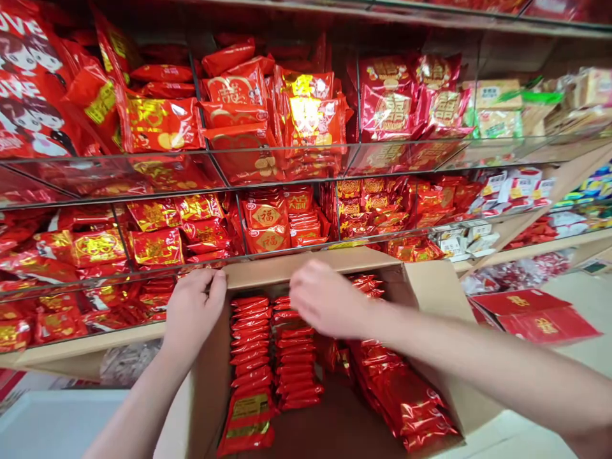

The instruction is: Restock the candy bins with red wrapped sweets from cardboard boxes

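Note:
A cardboard box [306, 258] stands in front of me with its flaps folded out. Inside it, shiny red snack packets [251, 347] are stacked in rows, and one packet [248, 414] at the left row's near end shows a gold label. My left hand [194, 315] is closed at the box's far left corner, its thumb against the cardboard edge. Slightly blurred, my right hand [329, 299] hangs over the far side of the box, above the middle row. Its fingers are curled together, and anything between them is hidden.
Behind the box, shelves [282, 175] with clear dividers hold many red and gold packets [165, 121]. Pale packets [497, 105] sit at the right. A red carton [535, 315] lies on the floor at right, and a pale blue-white surface [62, 421] is at lower left.

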Demonstrator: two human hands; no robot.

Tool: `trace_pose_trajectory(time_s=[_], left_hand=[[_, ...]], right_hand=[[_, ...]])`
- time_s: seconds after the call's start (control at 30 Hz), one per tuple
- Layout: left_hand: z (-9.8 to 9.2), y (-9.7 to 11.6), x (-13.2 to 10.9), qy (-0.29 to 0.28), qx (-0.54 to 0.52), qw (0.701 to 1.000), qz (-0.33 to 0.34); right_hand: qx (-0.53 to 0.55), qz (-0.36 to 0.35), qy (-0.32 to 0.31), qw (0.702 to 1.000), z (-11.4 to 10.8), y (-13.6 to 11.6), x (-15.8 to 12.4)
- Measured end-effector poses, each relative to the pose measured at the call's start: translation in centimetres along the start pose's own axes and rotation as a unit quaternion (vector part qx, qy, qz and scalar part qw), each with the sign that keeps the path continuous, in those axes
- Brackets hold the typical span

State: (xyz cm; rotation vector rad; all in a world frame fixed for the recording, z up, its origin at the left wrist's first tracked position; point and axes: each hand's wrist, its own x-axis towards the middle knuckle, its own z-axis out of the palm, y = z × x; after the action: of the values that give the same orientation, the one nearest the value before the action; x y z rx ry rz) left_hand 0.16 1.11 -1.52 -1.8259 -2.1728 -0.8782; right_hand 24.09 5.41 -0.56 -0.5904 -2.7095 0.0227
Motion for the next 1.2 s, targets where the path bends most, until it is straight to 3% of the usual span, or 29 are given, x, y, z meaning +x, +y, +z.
trace_pose_trajectory(time_s=[0.1, 0.23, 0.37, 0.5, 0.7, 0.87, 0.97, 1.03, 1.1, 1.13, 1.2], left_hand=[[0.0, 0.0, 0.0, -0.002, 0.003, 1.0, -0.005], [0.0, 0.1, 0.0, -0.004, 0.014, 1.0, -0.004], [0.0, 0.1, -0.1, -0.004, 0.014, 1.0, 0.0], [0.0, 0.1, -0.1, 0.001, 0.015, 1.0, 0.001], [0.1, 0.1, -0.2, 0.009, 0.014, 1.0, 0.009], [0.2, -0.4, 0.0, 0.032, 0.006, 0.999, 0.032], [-0.3, 0.1, -0.9, 0.119, -0.034, 0.986, 0.114], [-0.4, 1.2, -2.3, 0.14, -0.088, 0.971, 0.173], [0.2, 2.9, -4.2, 0.091, -0.126, 0.97, 0.186], [0.7, 3.8, -5.1, 0.02, -0.166, 0.974, 0.152], [2.1, 5.7, -6.8, -0.062, -0.255, 0.963, 0.051]], right_hand=[[-0.016, -0.015, -0.058, 0.998, 4.0, -4.4, -3.1], [-0.002, 0.077, -0.199, 0.977, 8.8, -6.2, -4.0], [0.005, 0.112, -0.24, 0.964, 10.9, -5.4, -3.3], [0.039, 0.234, -0.277, 0.931, 11.6, -3.0, -1.9], [0.122, 0.214, -0.362, 0.899, 11.9, 0.4, -0.3], [0.138, 0.233, -0.328, 0.905, 11.0, 0.6, -0.3], [0.144, 0.251, -0.263, 0.921, 8.7, 0.5, -1.0], [0.181, 0.246, -0.199, 0.931, 6.8, 0.3, -1.9], [0.289, 0.222, -0.127, 0.923, 5.0, -0.2, -2.9], [0.353, 0.208, -0.092, 0.908, 4.3, -0.6, -3.3], [0.456, 0.205, -0.013, 0.866, 3.5, -1.8, -3.9]])
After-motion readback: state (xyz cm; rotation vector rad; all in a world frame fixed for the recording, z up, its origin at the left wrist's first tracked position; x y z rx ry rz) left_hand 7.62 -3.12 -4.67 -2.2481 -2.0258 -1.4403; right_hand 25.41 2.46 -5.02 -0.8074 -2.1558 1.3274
